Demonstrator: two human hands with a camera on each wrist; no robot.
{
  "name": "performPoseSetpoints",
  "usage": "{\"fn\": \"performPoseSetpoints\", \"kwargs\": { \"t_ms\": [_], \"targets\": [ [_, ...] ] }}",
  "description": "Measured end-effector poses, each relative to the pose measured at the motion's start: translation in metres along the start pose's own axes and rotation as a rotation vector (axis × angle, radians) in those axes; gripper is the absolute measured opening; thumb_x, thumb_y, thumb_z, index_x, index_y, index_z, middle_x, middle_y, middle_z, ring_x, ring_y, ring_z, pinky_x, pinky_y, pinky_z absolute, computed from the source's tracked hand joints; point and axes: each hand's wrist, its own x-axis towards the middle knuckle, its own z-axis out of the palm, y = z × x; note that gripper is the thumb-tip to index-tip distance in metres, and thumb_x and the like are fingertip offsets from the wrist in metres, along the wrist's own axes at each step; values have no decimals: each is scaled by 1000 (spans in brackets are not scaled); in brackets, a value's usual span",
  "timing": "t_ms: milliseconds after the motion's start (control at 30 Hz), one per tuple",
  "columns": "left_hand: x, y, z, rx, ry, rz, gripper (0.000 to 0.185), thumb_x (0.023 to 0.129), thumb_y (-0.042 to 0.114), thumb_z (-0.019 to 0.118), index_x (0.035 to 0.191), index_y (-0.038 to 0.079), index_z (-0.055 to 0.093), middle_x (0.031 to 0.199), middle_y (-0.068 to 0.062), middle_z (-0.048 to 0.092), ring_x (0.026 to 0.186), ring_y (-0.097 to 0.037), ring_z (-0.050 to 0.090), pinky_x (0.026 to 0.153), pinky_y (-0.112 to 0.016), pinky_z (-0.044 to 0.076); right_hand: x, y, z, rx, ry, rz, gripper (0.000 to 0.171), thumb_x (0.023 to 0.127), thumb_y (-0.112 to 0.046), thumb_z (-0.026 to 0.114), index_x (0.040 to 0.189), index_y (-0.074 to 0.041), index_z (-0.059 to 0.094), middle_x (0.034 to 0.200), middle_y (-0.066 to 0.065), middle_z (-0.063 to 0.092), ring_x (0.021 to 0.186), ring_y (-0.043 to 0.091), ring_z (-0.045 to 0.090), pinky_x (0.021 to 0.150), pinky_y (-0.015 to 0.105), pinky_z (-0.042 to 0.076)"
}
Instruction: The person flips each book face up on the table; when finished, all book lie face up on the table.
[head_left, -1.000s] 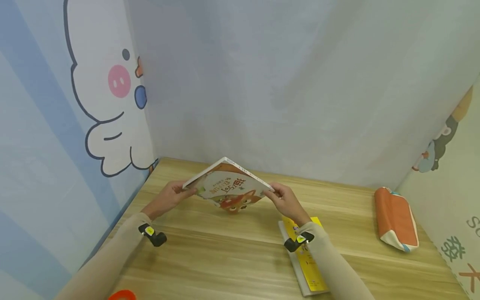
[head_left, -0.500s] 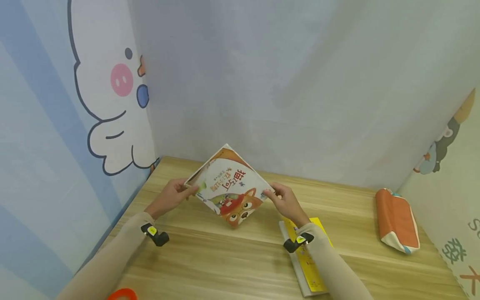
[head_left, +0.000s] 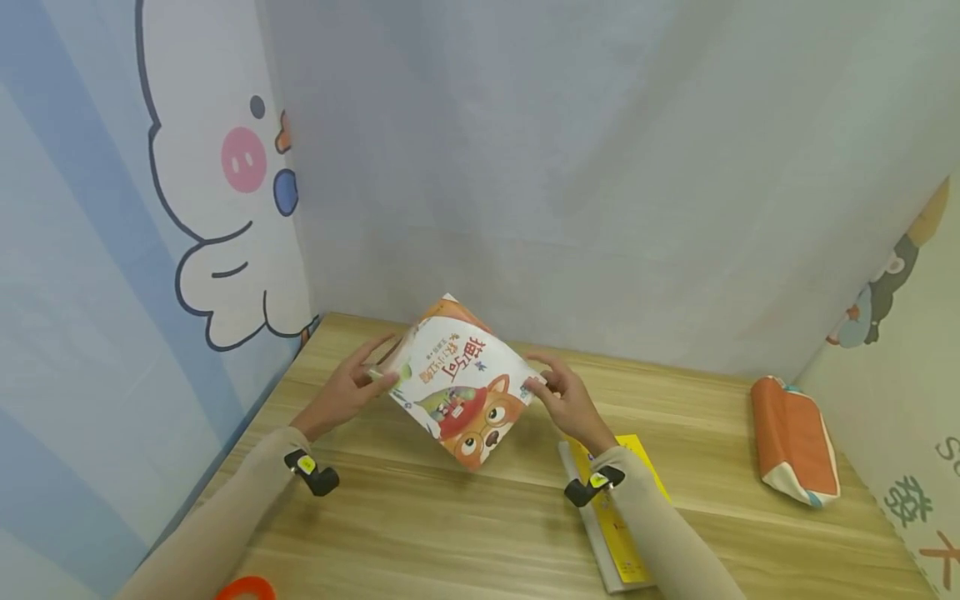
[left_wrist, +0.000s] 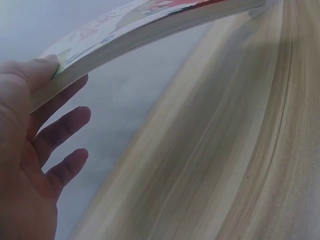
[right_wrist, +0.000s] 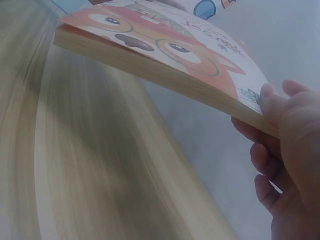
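Head view showed the picture book raised above the far-left part of the bench, tilted with its fox cover toward the camera and one corner pointing down. The left hand held the book's left corner and the right hand held the opposite corner.

Grip state, left: in the left wrist view the thumb lay on the cover and the other fingers ran loosely spread beneath the page block, so the corner was pinched between thumb and fingers. Grip state, right: in the right wrist view the thumb pressed on the cover edge and the fingers curled under the book, a matching pinch.

Judged from these views, the step in hand was turning the book between two diagonal corners. To do this well, both pinches needed to be kept even so that the pages did not fan open, and the low corner needed to be kept off the bench. The yellow booklet lay just under the right forearm, and the orange pencil case lay well apart at the right wall; neither obstructed the turn. An orange object was cut off at the near edge.
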Motion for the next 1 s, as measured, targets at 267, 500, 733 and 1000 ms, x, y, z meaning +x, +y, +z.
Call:
{"fn": "performPoseSetpoints", "kwargs": {
  "t_ms": [267, 500, 733, 1000],
  "targets": [
    [-2, 0, -1, 22, -27, 47, 66, 106, 18, 58, 163, 18, 26, 105, -3, 71, 88, -15, 69, 76, -34, 56, -1, -4, 2, -41, 7, 7, 31, 101, -2, 61, 131, 5, 64, 99, 27, 74, 74, 11, 63, 66, 21, 46],
    [-5, 0, -1, 71, -33, 70, 57, 107, 17, 56, 160, 15, 34, 151, -18, 48, 79, -19, 63, 74, -30, 55, 0, 15, 4, -45, 11, 23, 32, 102, -4, 61, 133, 2, 64, 120, 27, 71, 76, 5, 61, 65, 21, 44],
    [-6, -2, 0, 151, -38, 80, 47, 106, 20, 57, 152, 14, 48, 164, -16, 38, 94, -19, 61, 73, -31, 53, 0, 38, 4, -42, 4, 36, 33, 103, -14, 63, 136, -10, 66, 126, 18, 72, 77, 7, 60, 64, 21, 43],
    [-10, -4, -1, 218, 7, 61, 44, 102, 22, 65, 144, 15, 57, 160, -12, 47, 131, -24, 52, 89, -29, 53, -1, 42, 6, -2, -6, 36, 35, 103, -11, 62, 137, -3, 64, 140, 20, 65, 90, 0, 62, 76, 17, 48]
  ]
}}
